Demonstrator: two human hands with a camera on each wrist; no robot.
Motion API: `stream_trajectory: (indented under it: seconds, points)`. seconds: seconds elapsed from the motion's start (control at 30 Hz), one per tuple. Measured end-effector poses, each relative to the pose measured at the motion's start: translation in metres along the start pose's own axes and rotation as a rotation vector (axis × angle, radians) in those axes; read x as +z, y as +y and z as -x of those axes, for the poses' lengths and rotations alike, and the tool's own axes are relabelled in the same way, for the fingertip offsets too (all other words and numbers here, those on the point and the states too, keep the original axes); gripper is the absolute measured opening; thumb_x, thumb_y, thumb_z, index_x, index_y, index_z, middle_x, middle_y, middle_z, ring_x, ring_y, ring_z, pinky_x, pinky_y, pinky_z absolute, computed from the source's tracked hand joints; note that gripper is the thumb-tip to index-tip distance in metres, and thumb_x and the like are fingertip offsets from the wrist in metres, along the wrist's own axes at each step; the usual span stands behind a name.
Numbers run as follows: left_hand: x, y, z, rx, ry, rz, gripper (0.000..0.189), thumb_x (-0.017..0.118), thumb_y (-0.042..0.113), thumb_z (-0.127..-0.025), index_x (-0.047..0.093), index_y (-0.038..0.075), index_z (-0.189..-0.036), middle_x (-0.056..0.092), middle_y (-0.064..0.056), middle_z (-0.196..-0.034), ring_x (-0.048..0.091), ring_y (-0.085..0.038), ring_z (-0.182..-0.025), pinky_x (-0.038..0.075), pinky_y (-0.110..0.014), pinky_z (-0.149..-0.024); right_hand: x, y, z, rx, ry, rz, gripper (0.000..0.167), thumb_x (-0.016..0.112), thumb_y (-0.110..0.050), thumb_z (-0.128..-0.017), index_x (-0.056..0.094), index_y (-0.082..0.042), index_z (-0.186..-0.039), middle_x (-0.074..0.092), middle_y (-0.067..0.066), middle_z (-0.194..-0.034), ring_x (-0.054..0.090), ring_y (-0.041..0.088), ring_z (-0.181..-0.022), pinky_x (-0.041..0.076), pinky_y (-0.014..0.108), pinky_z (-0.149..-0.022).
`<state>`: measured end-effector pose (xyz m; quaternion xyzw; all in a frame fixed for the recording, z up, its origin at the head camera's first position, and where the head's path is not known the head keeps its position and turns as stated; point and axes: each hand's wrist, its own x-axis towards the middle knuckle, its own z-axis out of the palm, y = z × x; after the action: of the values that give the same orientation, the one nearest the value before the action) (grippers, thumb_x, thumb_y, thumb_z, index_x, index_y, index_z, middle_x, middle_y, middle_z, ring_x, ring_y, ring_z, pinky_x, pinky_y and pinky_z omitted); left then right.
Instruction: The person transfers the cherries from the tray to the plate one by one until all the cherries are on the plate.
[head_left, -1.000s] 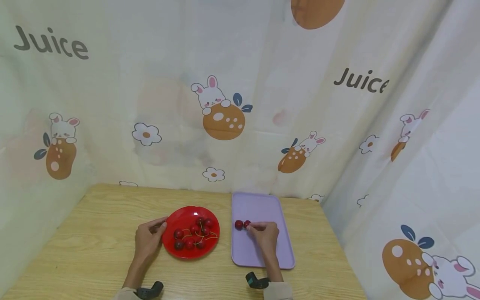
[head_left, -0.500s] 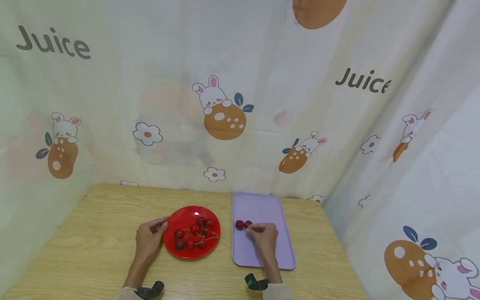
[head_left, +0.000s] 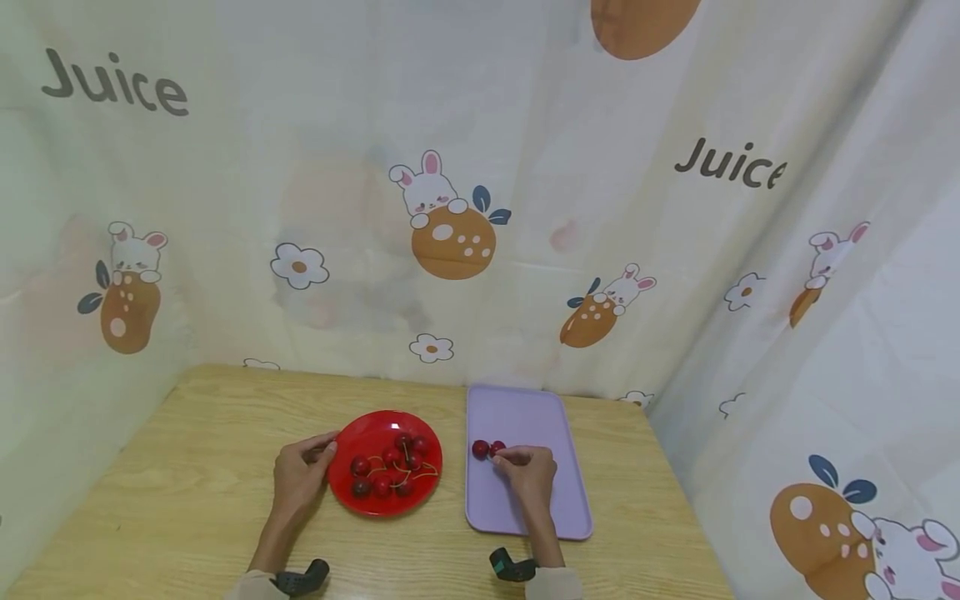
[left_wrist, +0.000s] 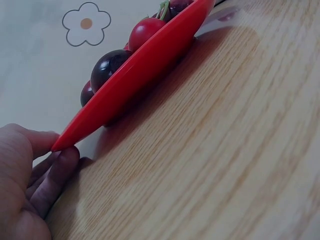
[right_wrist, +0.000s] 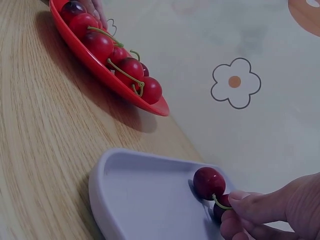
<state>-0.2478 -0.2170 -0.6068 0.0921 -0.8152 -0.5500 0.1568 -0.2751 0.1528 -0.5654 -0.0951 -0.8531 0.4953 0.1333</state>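
Note:
My left hand [head_left: 296,482] pinches the left rim of a round red plate [head_left: 358,435], thumb on top and fingers beneath, as the left wrist view shows. Several dark red cherries [head_left: 382,487] with green stems lie on this plate. To its right, my right hand [head_left: 534,477] reaches over a lilac tray [head_left: 517,410]. There its thumb and fingertips pinch a green cherry stem [right_wrist: 219,203]. One cherry [right_wrist: 209,183] sits in the tray at the stem's end. Right beside it a second cherry [right_wrist: 220,209] is partly hidden behind the thumb.
Plate and tray stand side by side on a wooden table [head_left: 202,450], with a strip of wood between them. A pale curtain [head_left: 337,200] printed with rabbits and fruit hangs along the table's back and both sides. Dark wrist devices [head_left: 302,578] sit at both cuffs.
The whole head view shifts slightly to the right. Both hands, the plate and the cherries keep their places relative to one another.

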Motion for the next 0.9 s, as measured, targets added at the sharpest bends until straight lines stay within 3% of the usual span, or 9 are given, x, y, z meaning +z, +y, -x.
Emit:
stream_trajectory:
  seconds: [0.37, 0.9]
  points:
    - [0.0005, -0.0011, -0.0011, 0.003, -0.001, -0.017, 0.026, 0.071, 0.012, -0.106, 0.080, 0.005, -0.128, 0.082, -0.018, -0.120, 0.071, -0.003, -0.085, 0.052, -0.016, -0.072, 0.0002, -0.0002, -0.0004, -0.011, 0.010, -0.006, 0.007, 0.093, -0.001, -0.081, 0.086, -0.002, -0.085, 0.084, 0.014, -0.085, 0.075, 0.016, -0.080, 0.054, 0.029, -0.080]
    - [-0.0001, -0.0010, 0.0006, 0.020, 0.011, -0.019, 0.025, 0.072, 0.010, -0.104, 0.081, 0.004, -0.126, 0.083, -0.019, -0.117, 0.070, 0.001, -0.082, 0.052, -0.015, -0.071, -0.0017, -0.0042, 0.0018, -0.036, 0.006, -0.033, 0.007, 0.093, -0.001, -0.082, 0.086, -0.002, -0.085, 0.084, 0.013, -0.087, 0.074, 0.013, -0.079, 0.051, 0.018, -0.075]
